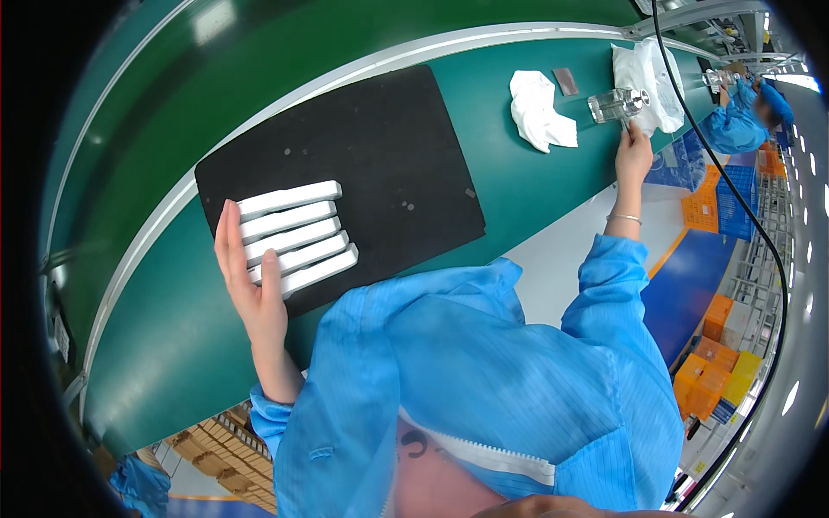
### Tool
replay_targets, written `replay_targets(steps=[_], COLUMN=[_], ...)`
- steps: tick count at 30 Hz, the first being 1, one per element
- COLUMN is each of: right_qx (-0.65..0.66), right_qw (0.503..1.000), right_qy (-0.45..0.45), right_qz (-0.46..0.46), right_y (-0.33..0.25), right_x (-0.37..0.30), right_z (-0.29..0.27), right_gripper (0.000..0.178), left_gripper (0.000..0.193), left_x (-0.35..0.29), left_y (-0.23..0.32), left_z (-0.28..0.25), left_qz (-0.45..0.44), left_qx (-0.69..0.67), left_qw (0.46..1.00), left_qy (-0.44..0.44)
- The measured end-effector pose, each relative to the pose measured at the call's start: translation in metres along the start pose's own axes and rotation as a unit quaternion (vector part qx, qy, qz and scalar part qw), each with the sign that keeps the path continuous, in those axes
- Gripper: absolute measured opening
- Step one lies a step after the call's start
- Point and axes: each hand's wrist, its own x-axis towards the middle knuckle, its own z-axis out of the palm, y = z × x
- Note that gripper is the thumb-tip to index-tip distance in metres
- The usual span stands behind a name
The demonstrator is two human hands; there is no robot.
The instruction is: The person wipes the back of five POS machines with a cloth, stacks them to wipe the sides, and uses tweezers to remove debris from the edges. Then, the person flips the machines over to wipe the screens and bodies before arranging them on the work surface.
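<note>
Several white bars (289,226) lie side by side in a row on a black mat (389,138). My left hand (250,272) rests against their left ends, fingers stretched out and the thumb apart over the nearer bars. Out to the far right, my right hand (634,155) has its fingers closed in a pinch just below a clear bottle (611,106) with a shiny metal top. What sits between those fingertips is too small to make out.
Left of the bottle are a crumpled white cloth (537,110) and a small brown pad (566,82). A white plastic bag (648,73) stands behind it on the green table (492,78). A black cable (734,186) hangs at right. Farther off, a co-worker (738,125) sits near orange crates (701,203).
</note>
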Motion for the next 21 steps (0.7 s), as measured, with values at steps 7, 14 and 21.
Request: replay_targets(steps=[7,14,21], right_qx=[0.312,0.669,0.611], right_qw=[0.927,0.74,0.779], right_qy=[0.196,0.034,0.104], right_qz=[-0.072,0.062,0.095], right_y=[-0.072,-0.105,-0.054], right_x=[-0.044,-0.084,-0.008], right_z=[-0.017,-0.005,-0.042], right_gripper=[0.018,0.027,0.033], left_gripper=[0.056,0.057,0.057], left_x=[-0.001,-0.001,-0.001], left_y=[0.006,0.0,-0.005], left_z=[0.002,0.0,0.003], left_qz=[-0.014,-0.001,0.006], left_qx=[-0.02,-0.007,-0.015], left_qw=[1.0,1.0,1.0], left_qy=[0.008,0.005,0.005])
